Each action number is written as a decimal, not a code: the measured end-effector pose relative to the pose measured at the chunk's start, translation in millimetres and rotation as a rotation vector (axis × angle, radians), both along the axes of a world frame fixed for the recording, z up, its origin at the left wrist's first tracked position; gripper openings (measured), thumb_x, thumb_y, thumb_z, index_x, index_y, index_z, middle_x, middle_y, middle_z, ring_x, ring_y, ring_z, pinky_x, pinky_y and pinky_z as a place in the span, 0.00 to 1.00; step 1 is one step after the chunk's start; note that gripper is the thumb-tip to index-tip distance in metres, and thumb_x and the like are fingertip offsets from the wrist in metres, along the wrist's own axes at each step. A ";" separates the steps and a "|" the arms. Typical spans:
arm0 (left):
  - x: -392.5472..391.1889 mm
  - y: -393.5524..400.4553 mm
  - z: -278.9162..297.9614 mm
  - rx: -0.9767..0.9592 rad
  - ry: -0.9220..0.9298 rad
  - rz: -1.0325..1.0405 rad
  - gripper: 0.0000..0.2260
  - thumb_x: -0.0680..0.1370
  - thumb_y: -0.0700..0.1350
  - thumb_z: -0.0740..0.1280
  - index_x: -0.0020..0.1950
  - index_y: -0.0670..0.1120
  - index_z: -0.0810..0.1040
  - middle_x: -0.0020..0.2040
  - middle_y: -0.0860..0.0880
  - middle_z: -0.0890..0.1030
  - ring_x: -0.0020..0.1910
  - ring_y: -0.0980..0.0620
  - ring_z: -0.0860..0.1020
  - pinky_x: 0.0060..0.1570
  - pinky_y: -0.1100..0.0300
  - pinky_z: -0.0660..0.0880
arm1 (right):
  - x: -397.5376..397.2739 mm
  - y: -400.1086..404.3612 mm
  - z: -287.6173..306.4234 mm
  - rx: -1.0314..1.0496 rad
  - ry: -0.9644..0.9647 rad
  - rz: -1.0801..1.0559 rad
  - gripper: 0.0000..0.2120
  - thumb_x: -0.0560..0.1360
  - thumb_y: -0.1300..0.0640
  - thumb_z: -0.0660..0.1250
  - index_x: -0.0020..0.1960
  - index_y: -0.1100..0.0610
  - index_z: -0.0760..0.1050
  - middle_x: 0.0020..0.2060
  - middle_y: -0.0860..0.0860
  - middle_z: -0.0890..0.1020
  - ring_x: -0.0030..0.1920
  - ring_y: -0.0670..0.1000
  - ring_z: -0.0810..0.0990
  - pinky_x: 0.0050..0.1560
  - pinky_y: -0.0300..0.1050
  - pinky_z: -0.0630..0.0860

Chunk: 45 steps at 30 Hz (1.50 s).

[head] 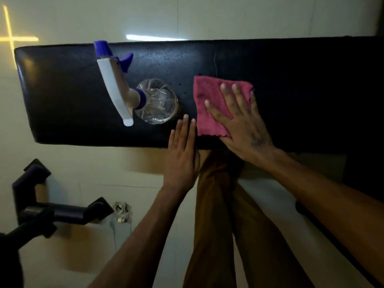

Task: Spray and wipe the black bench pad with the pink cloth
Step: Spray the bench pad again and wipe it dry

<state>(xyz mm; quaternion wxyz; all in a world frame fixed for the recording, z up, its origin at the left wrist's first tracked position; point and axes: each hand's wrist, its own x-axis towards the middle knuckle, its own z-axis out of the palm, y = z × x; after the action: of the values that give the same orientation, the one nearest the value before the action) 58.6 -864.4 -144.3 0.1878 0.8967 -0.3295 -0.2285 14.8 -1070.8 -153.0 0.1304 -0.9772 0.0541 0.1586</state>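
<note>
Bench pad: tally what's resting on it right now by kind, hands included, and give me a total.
Spray bottle: 1
Pink cloth: 1
Hands: 2, the left hand flat at the near edge of the black bench pad, the right hand flat on the cloth
Total: 4

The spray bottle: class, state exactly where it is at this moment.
In the head view, the spray bottle stands upright on the black bench pad, left of centre, just left of the pink cloth and beyond the left hand fingertips.

You see a dim, soft picture: right of your right hand (245, 125) the bench pad (311, 90) sinks into black, glare streaks the floor (158, 37) beyond, and edges bow.
</note>
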 end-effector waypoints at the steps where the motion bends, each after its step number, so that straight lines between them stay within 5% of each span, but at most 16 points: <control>1: 2.5 7.0 1.4 0.026 0.005 -0.040 0.28 0.82 0.42 0.54 0.82 0.41 0.51 0.83 0.42 0.48 0.82 0.46 0.45 0.81 0.48 0.44 | -12.8 2.7 0.4 -0.001 0.021 -0.012 0.41 0.78 0.38 0.61 0.82 0.45 0.42 0.81 0.59 0.42 0.80 0.62 0.38 0.76 0.65 0.32; 4: 5.1 28.2 11.6 0.123 0.024 -0.127 0.29 0.83 0.45 0.52 0.83 0.43 0.48 0.83 0.44 0.45 0.82 0.48 0.43 0.80 0.49 0.42 | -48.7 6.8 10.3 -0.025 0.054 -0.054 0.40 0.78 0.36 0.58 0.82 0.45 0.43 0.81 0.58 0.44 0.80 0.60 0.40 0.75 0.60 0.28; 8: 15.2 46.5 19.6 0.172 0.011 -0.196 0.28 0.84 0.49 0.48 0.83 0.43 0.48 0.83 0.44 0.46 0.82 0.48 0.44 0.80 0.44 0.49 | -61.0 2.2 13.4 -0.053 0.077 -0.043 0.42 0.77 0.39 0.63 0.82 0.45 0.43 0.81 0.57 0.42 0.80 0.59 0.39 0.77 0.60 0.34; 14: 20.4 61.4 9.7 0.113 -0.021 -0.246 0.31 0.81 0.43 0.58 0.82 0.40 0.51 0.83 0.41 0.49 0.82 0.46 0.47 0.80 0.43 0.51 | -5.6 1.9 18.8 -0.034 0.078 -0.002 0.35 0.80 0.39 0.53 0.81 0.43 0.42 0.80 0.62 0.42 0.79 0.63 0.38 0.76 0.63 0.34; 24: 40.7 78.5 3.6 0.035 0.024 -0.325 0.29 0.82 0.44 0.56 0.82 0.41 0.51 0.83 0.43 0.48 0.82 0.47 0.46 0.81 0.50 0.48 | 111.7 7.2 14.3 -0.040 0.122 0.102 0.38 0.74 0.28 0.33 0.81 0.41 0.41 0.81 0.60 0.42 0.80 0.62 0.40 0.78 0.64 0.39; 27: 41.8 79.0 3.8 0.026 0.031 -0.331 0.29 0.83 0.45 0.55 0.82 0.41 0.52 0.83 0.43 0.48 0.82 0.47 0.47 0.81 0.48 0.50 | 81.4 17.6 19.0 -0.034 0.143 -0.023 0.38 0.75 0.28 0.37 0.81 0.42 0.42 0.81 0.59 0.43 0.81 0.62 0.40 0.78 0.65 0.39; 30: 44.1 81.9 4.1 0.023 0.010 -0.310 0.28 0.83 0.45 0.57 0.82 0.39 0.54 0.83 0.42 0.52 0.82 0.45 0.49 0.80 0.46 0.52 | 31.0 37.2 18.2 -0.060 0.154 -0.198 0.37 0.79 0.41 0.57 0.82 0.43 0.42 0.81 0.60 0.42 0.80 0.63 0.39 0.78 0.66 0.39; 33: 46.6 97.0 5.7 0.099 -0.041 -0.270 0.29 0.83 0.47 0.58 0.82 0.41 0.53 0.83 0.42 0.51 0.82 0.45 0.48 0.79 0.43 0.52 | -4.7 70.9 19.6 -0.053 0.192 -0.374 0.43 0.78 0.45 0.65 0.81 0.43 0.40 0.81 0.59 0.39 0.78 0.60 0.34 0.77 0.64 0.36; 38: 65.1 128.1 4.6 0.239 -0.109 -0.093 0.30 0.83 0.50 0.55 0.83 0.44 0.50 0.83 0.42 0.46 0.82 0.45 0.45 0.79 0.41 0.49 | 0.8 99.7 16.2 -0.054 0.182 -0.538 0.42 0.78 0.41 0.62 0.81 0.43 0.39 0.80 0.61 0.39 0.78 0.61 0.34 0.76 0.66 0.36; 45: 77.2 135.2 -4.4 0.209 -0.121 -0.124 0.32 0.83 0.46 0.60 0.83 0.45 0.47 0.83 0.41 0.44 0.82 0.45 0.42 0.80 0.41 0.46 | 92.4 40.4 9.3 -0.094 0.125 -0.540 0.36 0.81 0.35 0.53 0.81 0.44 0.40 0.80 0.62 0.41 0.80 0.65 0.39 0.75 0.71 0.38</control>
<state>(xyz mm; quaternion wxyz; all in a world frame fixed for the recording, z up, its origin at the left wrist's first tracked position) 135.8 -729.2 -148.8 0.0586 0.9013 -0.3694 -0.2184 107.3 -1030.4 -143.7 0.1187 -0.9207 0.3277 0.1754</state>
